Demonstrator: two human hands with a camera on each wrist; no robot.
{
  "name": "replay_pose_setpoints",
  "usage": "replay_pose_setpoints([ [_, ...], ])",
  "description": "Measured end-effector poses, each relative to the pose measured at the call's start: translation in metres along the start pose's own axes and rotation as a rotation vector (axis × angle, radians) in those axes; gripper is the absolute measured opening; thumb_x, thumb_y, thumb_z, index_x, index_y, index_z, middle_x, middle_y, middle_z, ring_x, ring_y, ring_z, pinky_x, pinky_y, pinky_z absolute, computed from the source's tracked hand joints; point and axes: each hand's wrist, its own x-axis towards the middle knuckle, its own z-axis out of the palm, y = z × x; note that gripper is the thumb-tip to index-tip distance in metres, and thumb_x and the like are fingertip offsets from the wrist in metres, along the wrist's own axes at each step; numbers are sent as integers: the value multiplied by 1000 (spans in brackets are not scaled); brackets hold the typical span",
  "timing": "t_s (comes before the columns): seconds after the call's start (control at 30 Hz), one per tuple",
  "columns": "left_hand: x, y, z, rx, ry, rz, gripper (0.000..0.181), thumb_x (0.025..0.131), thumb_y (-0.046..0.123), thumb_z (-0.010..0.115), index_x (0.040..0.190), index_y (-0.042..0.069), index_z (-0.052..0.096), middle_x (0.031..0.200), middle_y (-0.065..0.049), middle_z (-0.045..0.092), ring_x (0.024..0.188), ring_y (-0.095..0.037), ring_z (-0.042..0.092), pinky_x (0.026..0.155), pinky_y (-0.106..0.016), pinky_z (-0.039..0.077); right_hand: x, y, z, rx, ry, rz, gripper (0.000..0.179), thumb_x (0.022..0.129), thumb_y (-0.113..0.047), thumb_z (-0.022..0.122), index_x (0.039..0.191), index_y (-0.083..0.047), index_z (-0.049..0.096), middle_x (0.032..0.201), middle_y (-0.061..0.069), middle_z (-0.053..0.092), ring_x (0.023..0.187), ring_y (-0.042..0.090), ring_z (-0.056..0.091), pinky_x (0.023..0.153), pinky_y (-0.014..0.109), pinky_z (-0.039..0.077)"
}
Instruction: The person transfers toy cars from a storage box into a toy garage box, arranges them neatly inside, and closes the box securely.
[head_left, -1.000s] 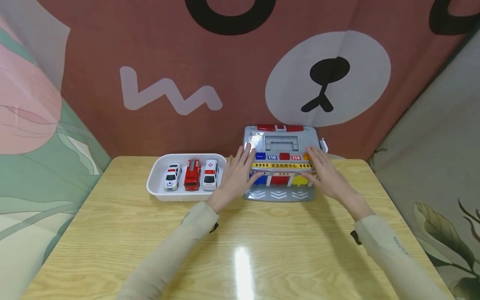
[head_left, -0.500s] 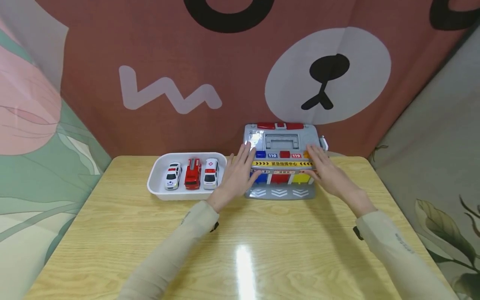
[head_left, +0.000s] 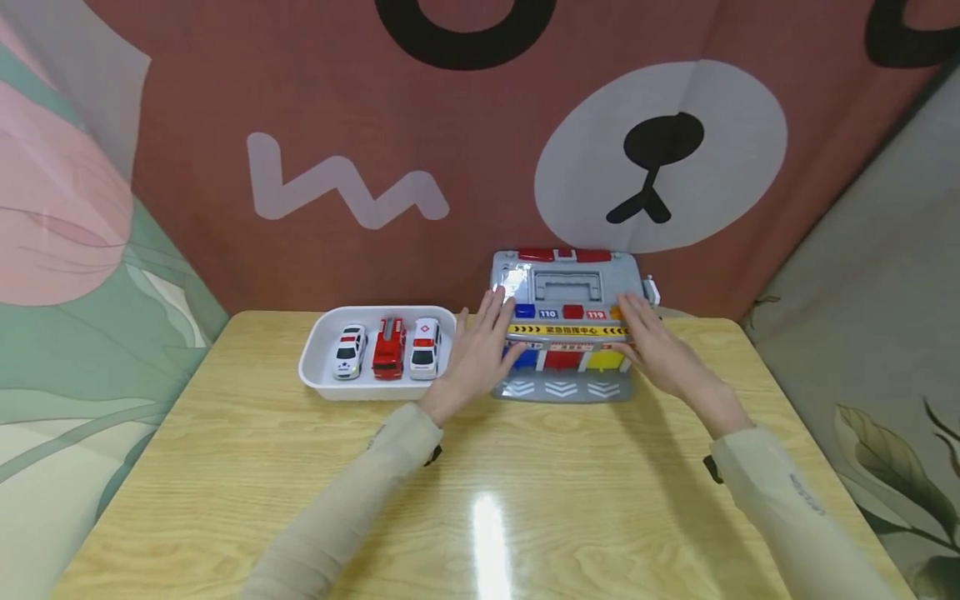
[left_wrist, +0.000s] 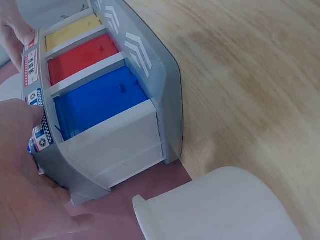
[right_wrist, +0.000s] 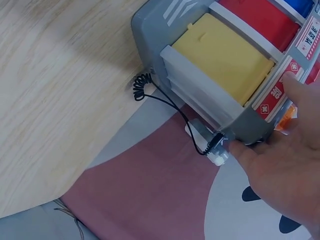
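Observation:
A grey toy garage point(head_left: 567, 287) stands at the table's back edge, with a blue door point(left_wrist: 100, 100), a red door point(left_wrist: 82, 59) and a yellow door point(right_wrist: 224, 56), all down. My left hand point(head_left: 478, 348) rests on its left end, fingers straight over the roof edge and thumb at the sign above the blue door. At the opposite end lies my right hand point(head_left: 662, 350), fingers extended on the roof and thumb against the red sign point(right_wrist: 275, 94). The undersides of the fingers are hidden by the hands.
Left of the garage, a white tray point(head_left: 318, 350) holds a toy police car point(head_left: 349, 352), a toy fire truck point(head_left: 389, 348) and a toy ambulance point(head_left: 425, 348). A white handset point(right_wrist: 205, 142) with a coiled black cord point(right_wrist: 142, 87) hangs at the garage's right side. Behind is a curtain point(head_left: 337, 250).

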Motion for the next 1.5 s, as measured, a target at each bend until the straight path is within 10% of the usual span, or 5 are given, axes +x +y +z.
replay_pose_setpoints([
  [0.8,2,-1,0,-66,13,-9,72,99,48,44,154,9,19,161,-11,8,147,-26,5,111,-59,21,3,-2,0,56,2,25,80,100,-32,52,155,-7,0,159,23,1,144,41,4,108,62,21],
  [1.27,-1,-4,-1,-268,-16,-37,74,97,42,54,155,12,20,162,-8,5,147,-27,5,112,-58,16,3,-10,-10,2,61,-21,77,91,-17,69,150,1,24,143,32,27,124,47,31,97,60,41],
  [1.5,-4,-31,-19,-622,-90,-13,66,96,26,62,152,11,30,160,-7,15,144,-27,18,114,-49,22,4,-7,-11,7,61,-3,67,89,-21,72,143,-4,37,135,30,33,114,43,31,85,59,46],
])
